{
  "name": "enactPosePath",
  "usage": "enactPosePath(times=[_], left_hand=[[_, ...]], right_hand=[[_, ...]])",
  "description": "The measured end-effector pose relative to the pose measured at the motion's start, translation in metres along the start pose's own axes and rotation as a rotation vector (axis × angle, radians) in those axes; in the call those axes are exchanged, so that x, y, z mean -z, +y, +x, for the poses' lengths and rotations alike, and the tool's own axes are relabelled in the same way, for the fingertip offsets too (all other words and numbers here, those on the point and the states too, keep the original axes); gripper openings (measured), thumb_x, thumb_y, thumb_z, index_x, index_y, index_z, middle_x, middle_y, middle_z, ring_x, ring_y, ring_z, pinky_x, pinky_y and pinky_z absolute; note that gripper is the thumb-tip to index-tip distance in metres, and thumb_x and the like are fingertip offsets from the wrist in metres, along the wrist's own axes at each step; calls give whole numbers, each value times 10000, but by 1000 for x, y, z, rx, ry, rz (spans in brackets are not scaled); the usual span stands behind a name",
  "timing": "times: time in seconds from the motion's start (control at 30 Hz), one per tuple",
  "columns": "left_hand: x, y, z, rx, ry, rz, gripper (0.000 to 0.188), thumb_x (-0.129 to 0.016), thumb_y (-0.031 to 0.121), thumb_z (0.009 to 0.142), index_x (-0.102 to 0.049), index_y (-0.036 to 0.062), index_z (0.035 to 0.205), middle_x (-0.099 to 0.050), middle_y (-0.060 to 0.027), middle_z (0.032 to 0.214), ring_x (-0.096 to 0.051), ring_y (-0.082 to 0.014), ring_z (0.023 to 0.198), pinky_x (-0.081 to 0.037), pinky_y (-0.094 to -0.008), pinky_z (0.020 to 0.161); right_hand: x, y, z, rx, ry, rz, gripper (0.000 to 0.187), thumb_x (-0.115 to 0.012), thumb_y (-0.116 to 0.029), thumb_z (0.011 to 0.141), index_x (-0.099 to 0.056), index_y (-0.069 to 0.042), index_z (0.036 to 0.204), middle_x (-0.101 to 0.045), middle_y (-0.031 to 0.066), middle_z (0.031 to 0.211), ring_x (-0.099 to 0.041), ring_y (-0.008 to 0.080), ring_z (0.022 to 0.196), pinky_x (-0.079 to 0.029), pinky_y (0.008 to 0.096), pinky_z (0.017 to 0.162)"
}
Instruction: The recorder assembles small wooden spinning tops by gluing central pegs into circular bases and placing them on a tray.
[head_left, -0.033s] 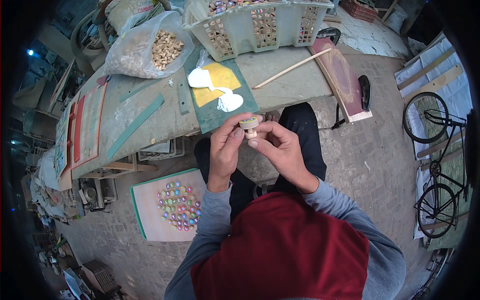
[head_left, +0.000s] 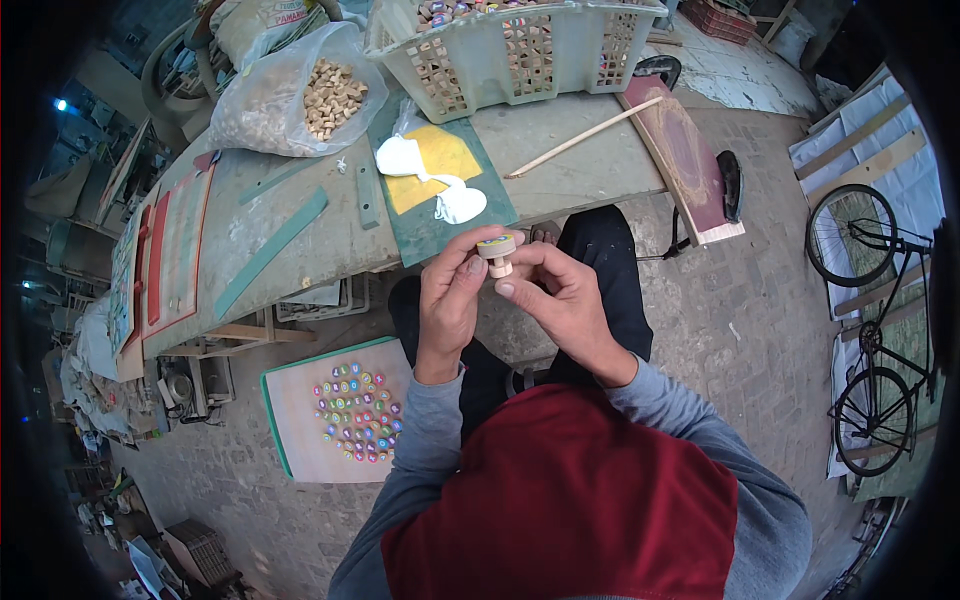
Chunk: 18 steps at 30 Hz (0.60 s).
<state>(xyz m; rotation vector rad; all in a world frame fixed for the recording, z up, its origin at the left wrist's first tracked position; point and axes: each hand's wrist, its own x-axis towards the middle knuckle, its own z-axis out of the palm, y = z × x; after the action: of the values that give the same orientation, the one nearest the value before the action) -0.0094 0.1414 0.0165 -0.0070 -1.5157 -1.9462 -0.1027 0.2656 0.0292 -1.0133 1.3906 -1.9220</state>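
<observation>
- My left hand [head_left: 448, 305] holds the round piece [head_left: 496, 247] by thumb and fingers.
- My right hand [head_left: 570, 300] pinches the small wooden peg [head_left: 501, 269] just under it.
- Both are above my lap, near the table [head_left: 590, 155].

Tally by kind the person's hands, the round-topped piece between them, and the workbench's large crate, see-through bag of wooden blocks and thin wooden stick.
Hands: 2, left hand and right hand
Round-topped piece: 1
Large crate: 1
See-through bag: 1
Thin wooden stick: 1
Total: 6
</observation>
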Motion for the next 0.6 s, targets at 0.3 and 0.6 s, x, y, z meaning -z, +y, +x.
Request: enactPosePath(times=[0.3, 0.6], left_hand=[[1, -3, -2, 18, 25, -66, 346, -490, 121, 992, -559, -48, 1286, -639, -227, 1239, -621, -260, 1141, -440, -384, 1034], [8, -4, -9, -51, 37, -84, 449, -647, 88, 919, -518, -48, 1327, -596, -226, 1287, -616, -248, 1128, -489, -383, 997]], right_hand=[[-2, 0, 1, -66, 45, 30, 246, -749, -90, 863, -667, 11, 1071, -695, 34, 926, -622, 81, 829, -506, 256, 753], [-1, -3, 6, 364, 92, -533, 283, -775, -89, 778, -664, -19, 1029, -665, 117, 841, -653, 260, 756, -517, 344, 673]])
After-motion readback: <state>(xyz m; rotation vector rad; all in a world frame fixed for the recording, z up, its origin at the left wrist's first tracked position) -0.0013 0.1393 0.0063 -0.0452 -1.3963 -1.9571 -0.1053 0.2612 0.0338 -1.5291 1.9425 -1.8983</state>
